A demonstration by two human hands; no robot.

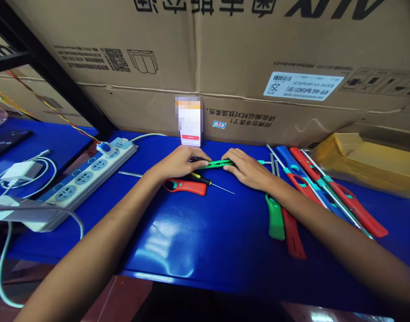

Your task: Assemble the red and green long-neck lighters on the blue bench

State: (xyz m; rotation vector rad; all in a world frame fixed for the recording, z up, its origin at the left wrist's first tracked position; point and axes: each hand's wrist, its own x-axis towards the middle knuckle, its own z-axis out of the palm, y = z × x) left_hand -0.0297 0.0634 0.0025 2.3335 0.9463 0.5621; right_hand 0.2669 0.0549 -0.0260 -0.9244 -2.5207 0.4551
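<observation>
My left hand (184, 162) and my right hand (247, 167) grip a green long-reach lighter (219, 164) from either end, just above the blue table. Fingers and thumb are closed on it at each side; my palms hide both its ends. Under my left hand lies a red long-reach lighter (188, 187), its metal tube passing behind my left wrist. A small screwdriver (221, 188) with a black and yellow handle rests against it, blade towards the right. Beside my right forearm lie a green lighter (275, 219) and a red lighter (294, 237), partly covered by the arm.
Several more red and blue lighters (356, 205) lie at the right. A phone (190, 123) leans against a large cardboard box (151, 98) at the back. On the left are a white power strip (82, 179) and charger cables (53, 172). A yellow-brown package (373, 156) stands back right.
</observation>
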